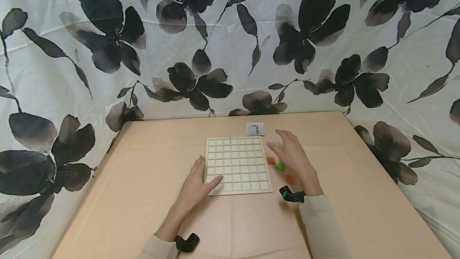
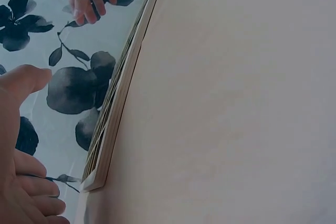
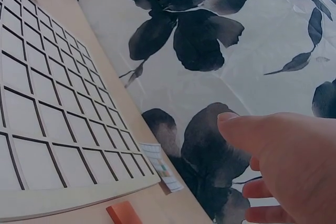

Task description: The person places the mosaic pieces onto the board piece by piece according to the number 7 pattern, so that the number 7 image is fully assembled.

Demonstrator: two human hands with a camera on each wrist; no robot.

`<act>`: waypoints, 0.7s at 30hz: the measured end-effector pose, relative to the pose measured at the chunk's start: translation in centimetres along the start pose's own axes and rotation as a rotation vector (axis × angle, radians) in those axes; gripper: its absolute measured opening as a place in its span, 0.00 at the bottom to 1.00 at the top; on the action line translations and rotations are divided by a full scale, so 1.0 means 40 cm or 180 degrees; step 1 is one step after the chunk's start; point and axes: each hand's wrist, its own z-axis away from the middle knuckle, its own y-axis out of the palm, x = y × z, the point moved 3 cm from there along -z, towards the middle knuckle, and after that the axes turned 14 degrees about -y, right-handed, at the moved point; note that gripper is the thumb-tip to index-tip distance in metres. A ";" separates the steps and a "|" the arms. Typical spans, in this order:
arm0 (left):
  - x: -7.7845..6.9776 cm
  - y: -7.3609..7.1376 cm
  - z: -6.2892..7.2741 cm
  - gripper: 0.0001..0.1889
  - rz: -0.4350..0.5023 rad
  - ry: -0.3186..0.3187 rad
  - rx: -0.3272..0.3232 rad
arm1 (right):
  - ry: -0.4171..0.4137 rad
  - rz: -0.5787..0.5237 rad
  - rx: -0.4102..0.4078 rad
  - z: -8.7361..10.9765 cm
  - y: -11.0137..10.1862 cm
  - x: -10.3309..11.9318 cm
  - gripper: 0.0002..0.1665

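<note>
A pale board (image 1: 237,163) with a grid of square cells lies on the table. Beside its left edge is my left hand (image 1: 195,183), fingers extended and thumb reaching over the near left corner. My right hand (image 1: 292,155) hovers off the board's right side, fingers loosely bent, holding nothing. Below it lie an orange block (image 1: 271,160), a green block (image 1: 280,166) and another orange block (image 1: 290,179), partly blurred. In the right wrist view, one orange block (image 3: 124,213) shows by the board's edge. A small card (image 1: 255,129) with a coloured grid pattern sits behind the board.
The light wooden table (image 1: 125,195) stretches out on both sides of the board. Behind and around it hangs a white cloth (image 1: 244,55) with dark flowers. Each wrist wears a black device, one on the left (image 1: 187,243) and one on the right (image 1: 292,194).
</note>
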 end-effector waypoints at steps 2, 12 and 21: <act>0.003 0.003 0.003 0.57 -0.0015 -0.0022 0.0022 | -0.0001 -0.0020 -0.0005 -0.001 0.000 -0.004 0.43; 0.025 0.016 0.012 0.58 -0.0088 0.0001 0.0060 | -0.0020 -0.0102 -0.0003 0.001 -0.002 -0.016 0.38; 0.041 0.028 0.019 0.61 -0.0254 0.0107 0.0064 | -0.0085 -0.0166 0.0060 0.000 0.000 -0.027 0.33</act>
